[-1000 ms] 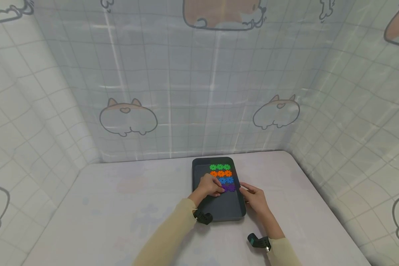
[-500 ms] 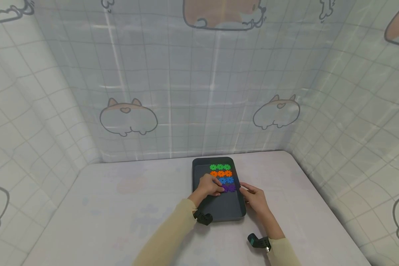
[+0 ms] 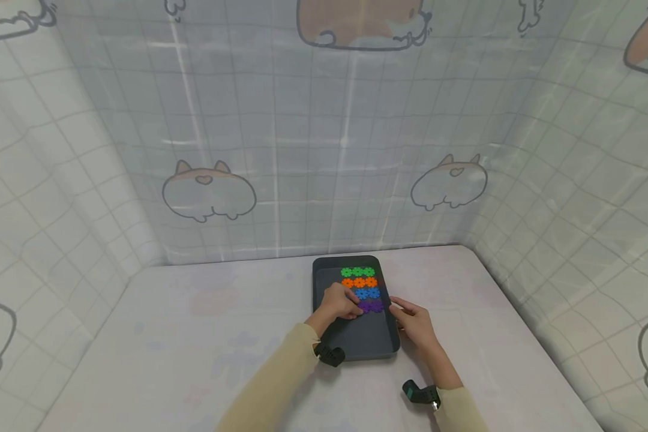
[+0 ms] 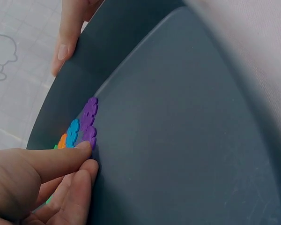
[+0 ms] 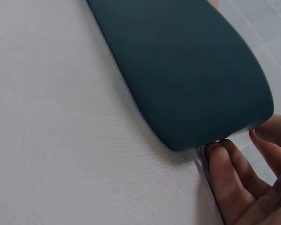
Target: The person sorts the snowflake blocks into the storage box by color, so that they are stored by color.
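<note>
A dark grey tray (image 3: 364, 342) on the table holds rows of plastic snowflake discs: green (image 3: 358, 272), orange (image 3: 359, 282), blue (image 3: 374, 293) and purple (image 3: 376, 306). Over the tray, my left hand (image 3: 339, 301) pinches the near end of the purple row (image 4: 89, 115) between thumb and finger. That hand covers the left part of the blue and purple rows. My right hand (image 3: 414, 323) is at the tray's right side. Its fingertips (image 5: 219, 157) touch the outer wall from outside, with the fingers loosely bent.
The table (image 3: 205, 336) has a pale cloth and extends on both sides of the tray. A wall curtain (image 3: 313, 132) printed with cartoon dogs stands right behind the tray's far edge. Each wrist wears a black strap device, the left one (image 3: 330, 354) overhanging the tray's near-left edge.
Hardly anything differs. My left fingers shift slightly at the end of the purple row; the right hand and the tray stay where they were.
</note>
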A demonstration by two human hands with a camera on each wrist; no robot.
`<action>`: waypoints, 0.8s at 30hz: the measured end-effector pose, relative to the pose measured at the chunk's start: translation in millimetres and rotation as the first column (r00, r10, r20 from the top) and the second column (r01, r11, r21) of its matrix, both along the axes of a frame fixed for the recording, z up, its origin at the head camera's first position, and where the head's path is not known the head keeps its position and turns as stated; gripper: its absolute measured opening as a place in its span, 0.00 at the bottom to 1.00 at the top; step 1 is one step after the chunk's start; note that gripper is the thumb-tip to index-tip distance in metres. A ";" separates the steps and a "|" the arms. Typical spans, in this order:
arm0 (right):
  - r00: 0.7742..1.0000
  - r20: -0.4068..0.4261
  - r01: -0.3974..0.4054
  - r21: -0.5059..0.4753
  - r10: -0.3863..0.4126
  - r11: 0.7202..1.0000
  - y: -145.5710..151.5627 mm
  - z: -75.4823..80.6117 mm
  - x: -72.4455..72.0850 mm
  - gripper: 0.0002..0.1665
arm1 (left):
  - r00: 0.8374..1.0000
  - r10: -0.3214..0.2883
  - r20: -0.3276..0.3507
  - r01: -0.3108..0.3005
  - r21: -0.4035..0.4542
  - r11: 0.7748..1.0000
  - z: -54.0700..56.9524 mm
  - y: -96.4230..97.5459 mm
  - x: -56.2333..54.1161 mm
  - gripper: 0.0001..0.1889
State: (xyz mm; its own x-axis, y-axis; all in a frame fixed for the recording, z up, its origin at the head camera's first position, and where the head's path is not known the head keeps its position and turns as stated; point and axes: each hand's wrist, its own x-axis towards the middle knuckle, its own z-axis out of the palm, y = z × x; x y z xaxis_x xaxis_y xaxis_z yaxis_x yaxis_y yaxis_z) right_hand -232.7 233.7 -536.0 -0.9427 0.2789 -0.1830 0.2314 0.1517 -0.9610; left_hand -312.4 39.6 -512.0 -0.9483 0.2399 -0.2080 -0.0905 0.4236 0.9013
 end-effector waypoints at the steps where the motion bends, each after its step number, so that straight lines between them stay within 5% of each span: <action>1: 1.000 0.002 0.001 -0.001 -0.001 1.000 -0.1 0.1 0.0 0.25 | 1.000 -0.001 -0.004 0.001 -0.006 1.000 0.0 0.1 0.0 0.11; 15: 1.000 0.014 0.004 0.018 -0.005 1.000 -2.5 1.9 -1.2 0.24 | 0.999 -0.046 -0.003 0.046 0.023 0.999 4.4 -6.9 3.4 0.10; 24: 1.000 0.002 0.001 0.031 -0.001 1.000 -1.6 1.3 -0.5 0.25 | 0.980 -0.182 -0.076 0.188 0.079 0.979 32.3 -34.3 6.2 0.12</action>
